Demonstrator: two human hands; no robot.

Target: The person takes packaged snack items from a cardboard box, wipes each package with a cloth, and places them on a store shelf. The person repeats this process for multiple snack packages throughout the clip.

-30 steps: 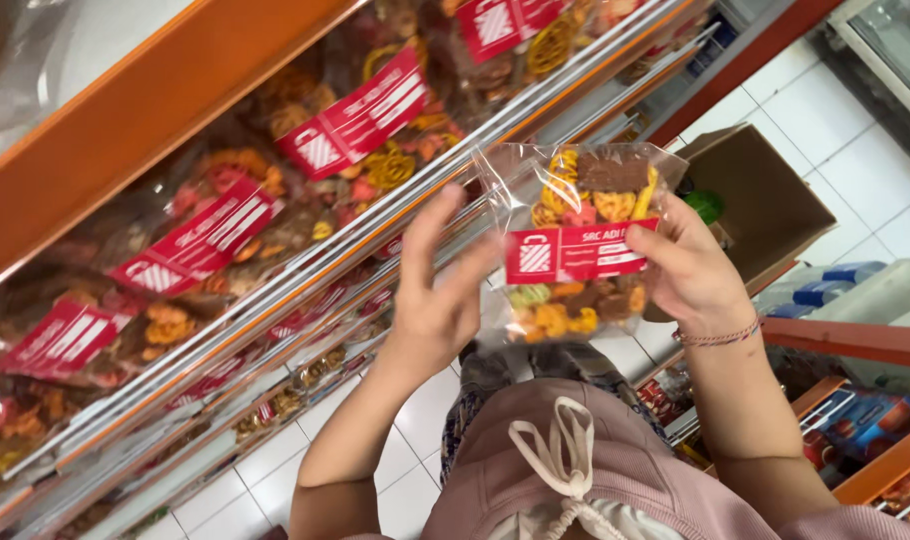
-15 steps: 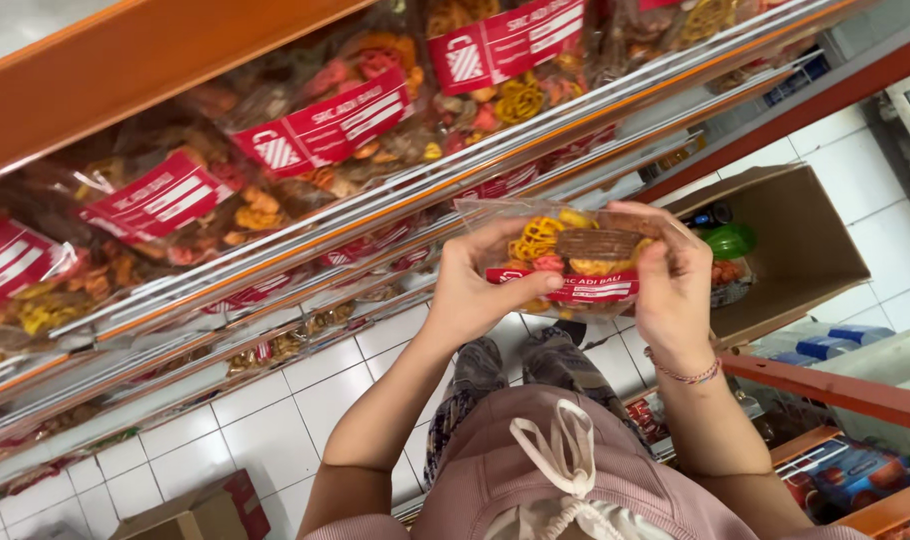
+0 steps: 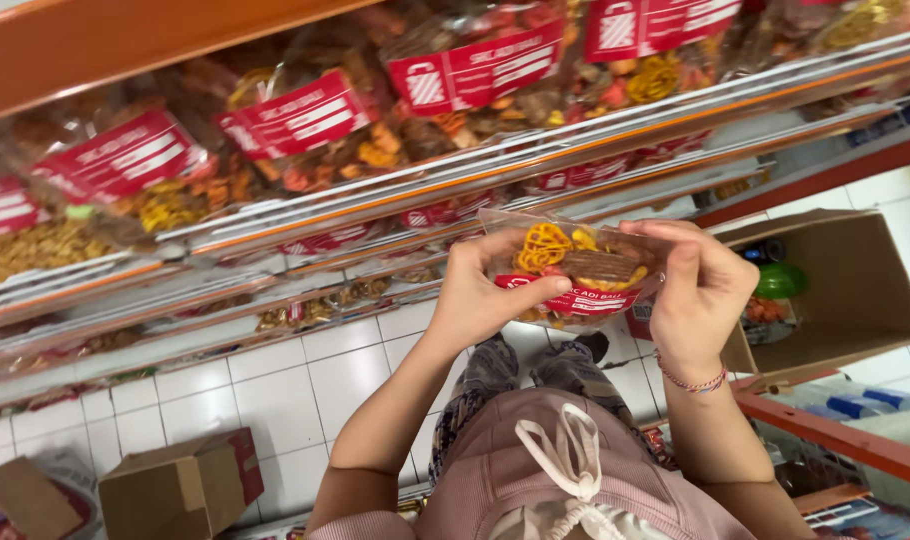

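Both grips were clamped on one clear snack packet (image 3: 578, 272): left hand (image 3: 480, 300) at its left end, right hand (image 3: 703, 290) at its right, in front of the shelf's (image 3: 475, 180) front edge. Packet was off the shelf, not yet placed anywhere; similar packets (image 3: 305, 130) filled the shelf.

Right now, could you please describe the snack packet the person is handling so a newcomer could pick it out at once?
Start at the long orange-edged shelf rack filled with clear snack bags. Just below it, both hands, left hand and right hand, hold a clear plastic packet of mixed yellow and brown snacks with a red label. It alone is off the shelf, in a two-handed grip.
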